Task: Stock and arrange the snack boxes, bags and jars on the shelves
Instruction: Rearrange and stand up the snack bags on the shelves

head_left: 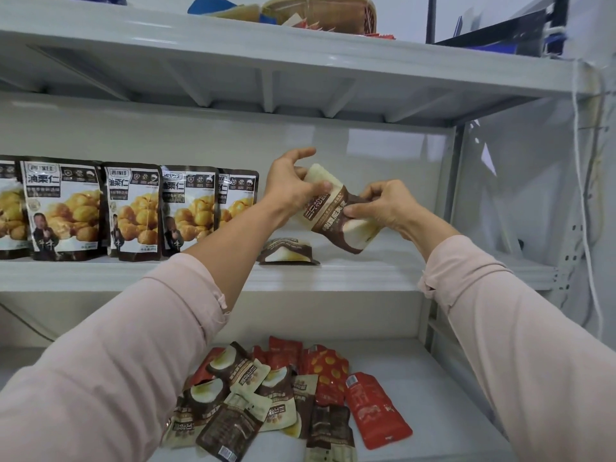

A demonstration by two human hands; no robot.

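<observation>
Mid-stocking on the middle shelf (366,273): holding a brown-and-white bag (333,215) in the air just above it, gripped at the top by the left hand (291,186), fingers curled round it and forefinger stretched out, pinched at the lower end by the right hand (388,205). Next, most likely: setting it upright beside the matching bag (288,251) lying flat, right of the standing chestnut bags (133,211), base squared against toppling. More waiting in the pile (283,395) below.

My one camera rides on my head — wide-angle, facing the shelves (366,278) close up, level with the middle one.
</observation>
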